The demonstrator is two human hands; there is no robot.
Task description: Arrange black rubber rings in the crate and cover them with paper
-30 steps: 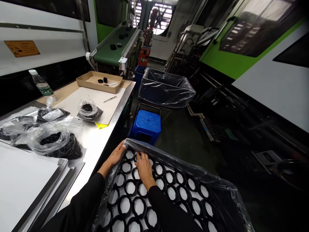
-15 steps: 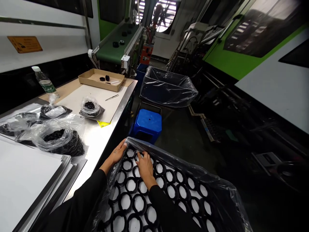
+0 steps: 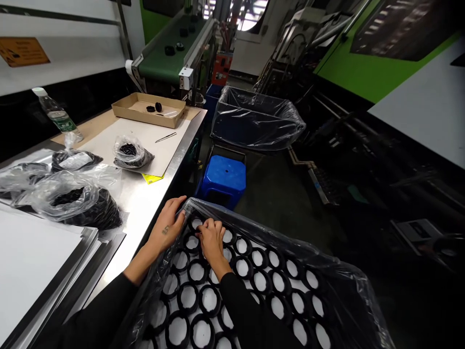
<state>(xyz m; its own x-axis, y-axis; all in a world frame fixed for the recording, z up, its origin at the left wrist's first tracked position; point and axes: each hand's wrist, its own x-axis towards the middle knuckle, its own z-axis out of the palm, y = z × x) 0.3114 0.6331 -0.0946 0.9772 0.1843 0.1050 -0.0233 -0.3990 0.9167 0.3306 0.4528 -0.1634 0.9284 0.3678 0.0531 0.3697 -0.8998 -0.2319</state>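
Note:
Inside a bin lined with clear plastic (image 3: 312, 249), rows of black rings (image 3: 198, 271) lie on a white sheet. My right hand (image 3: 212, 240) reaches in near the far left corner, fingers curled down and closed on a black ring, which it mostly covers. At that corner my left hand (image 3: 165, 230) rests against the liner's rim, its thumb apart from the outstretched fingers and nothing visibly held.
A metal table on the left bears open bags of small black parts (image 3: 87, 203), tweezers (image 3: 165, 137), a bottle (image 3: 60, 116) and a cardboard tray (image 3: 148, 116). Beyond the bin stand a blue stool (image 3: 225, 174), another lined bin (image 3: 254, 138) and a green conveyor (image 3: 160, 68).
My left hand has loosened at the liner's corner, its thumb and fingers now spread. My right hand has shifted slightly left, its fingers more curled. The view has tilted down a little.

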